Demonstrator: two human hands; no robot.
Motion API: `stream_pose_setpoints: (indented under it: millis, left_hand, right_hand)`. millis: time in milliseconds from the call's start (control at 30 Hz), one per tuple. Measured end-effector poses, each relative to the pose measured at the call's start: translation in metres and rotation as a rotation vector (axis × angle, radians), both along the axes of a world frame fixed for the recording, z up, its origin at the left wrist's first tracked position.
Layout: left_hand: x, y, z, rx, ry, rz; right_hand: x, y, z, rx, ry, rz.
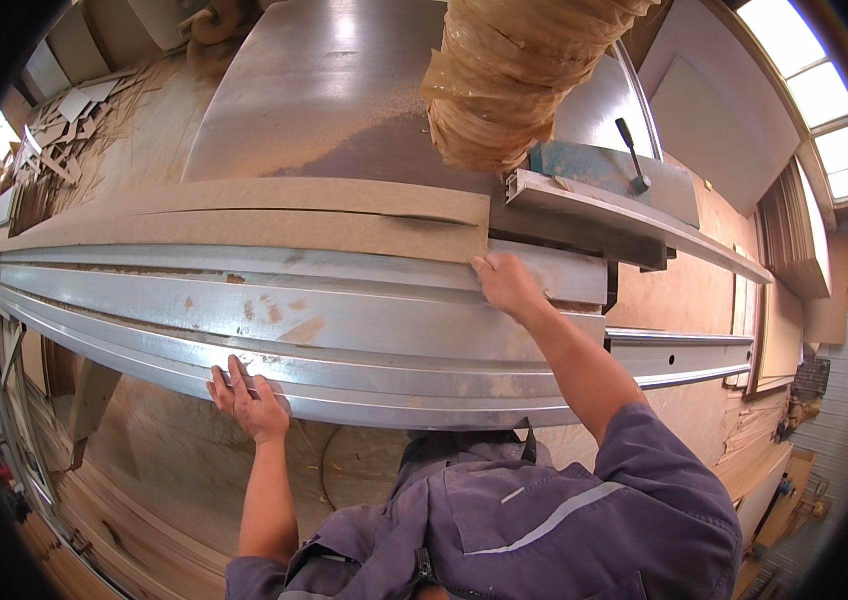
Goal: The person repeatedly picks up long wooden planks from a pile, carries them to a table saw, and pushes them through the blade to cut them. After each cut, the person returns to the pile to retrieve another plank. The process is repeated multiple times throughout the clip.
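Steadying the near board strip [344,233], lying lengthwise along the far side of the metal table [394,335], probably needs light, even pressure. Right hand [511,284]: fingers bent at the strip's right end; grip unclear. Left hand [252,408]: fingers spread, resting on the table's near edge.

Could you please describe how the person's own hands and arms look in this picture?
The left hand and right hand are bare, without gloves. Purplish-grey cloth sleeves leave both forearms uncovered. No watch or bracelet is visible.
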State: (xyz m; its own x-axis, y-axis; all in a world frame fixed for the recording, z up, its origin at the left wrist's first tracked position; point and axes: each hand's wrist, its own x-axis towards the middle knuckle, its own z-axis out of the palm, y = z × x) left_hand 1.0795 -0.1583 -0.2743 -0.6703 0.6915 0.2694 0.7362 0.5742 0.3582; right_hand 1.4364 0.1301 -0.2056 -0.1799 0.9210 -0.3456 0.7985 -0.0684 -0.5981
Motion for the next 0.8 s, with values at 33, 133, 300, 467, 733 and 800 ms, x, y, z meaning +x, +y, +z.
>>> stream_pose_setpoints:
  millis: [33,133,300,467,733,800]
  left_hand:
    - [-0.006,-0.002,-0.002,0.004,0.004,-0.010]
    - [-0.015,-0.001,0.001,-0.010,0.004,-0.004]
    - [-0.024,-0.001,0.005,-0.008,0.023,-0.010]
    - [-0.034,0.001,0.005,-0.021,0.038,-0.002]
    - [-0.064,-0.008,0.003,-0.010,0.021,-0.010]
    - [-0.074,-0.008,0.003,-0.028,0.002,0.005]
  right_hand:
    - [-0.003,0.000,-0.002,0.025,-0.005,0.007]
    - [-0.012,0.001,0.001,-0.128,0.055,-0.028]
    - [-0.027,0.000,0.004,-0.152,0.076,-0.082]
    - [-0.041,-0.001,0.005,-0.104,0.044,-0.041]
    - [-0.064,-0.056,0.001,-0.100,-0.002,0.128]
    - [-0.070,-0.082,-0.005,-0.127,-0.025,0.185]
